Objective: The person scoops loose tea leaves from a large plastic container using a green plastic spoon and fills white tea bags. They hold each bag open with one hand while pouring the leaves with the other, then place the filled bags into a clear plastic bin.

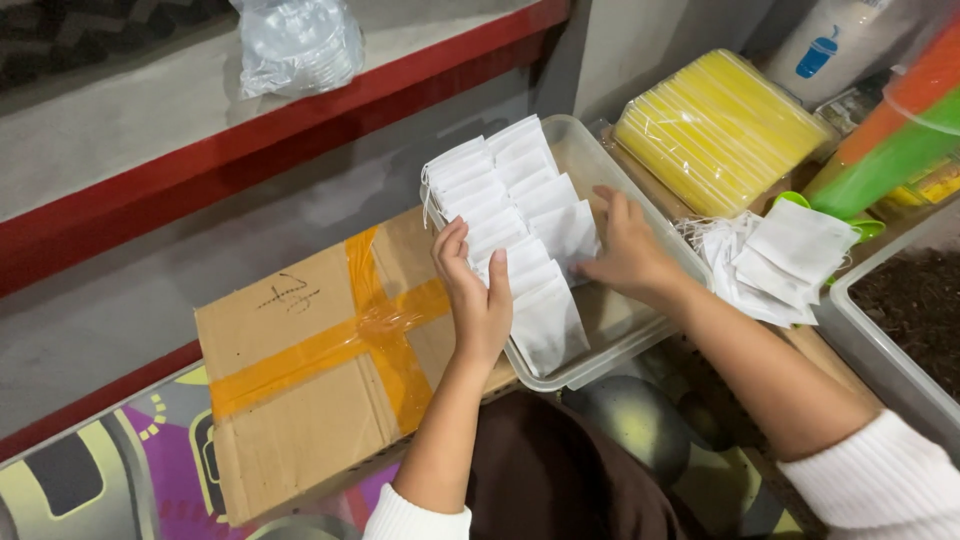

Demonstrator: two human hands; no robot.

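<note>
A clear plastic tub (600,150) rests on a cardboard box and holds several white filter bags (505,200) stacked in overlapping rows. My left hand (477,290) lies flat against the left side of the rows, its fingers pressing on the bags. On the right side of the rows, my right hand (628,250) is inside the tub, fingertips touching a bag near the middle. Neither hand has a bag lifted.
The cardboard box (310,370) has orange tape across it. A loose pile of white bags (780,260) lies right of the tub, beside wrapped yellow straws (715,130), orange and green cups (890,130) and a bin of dark grounds (915,310). A red-edged shelf (250,150) carries bagged lids (297,42).
</note>
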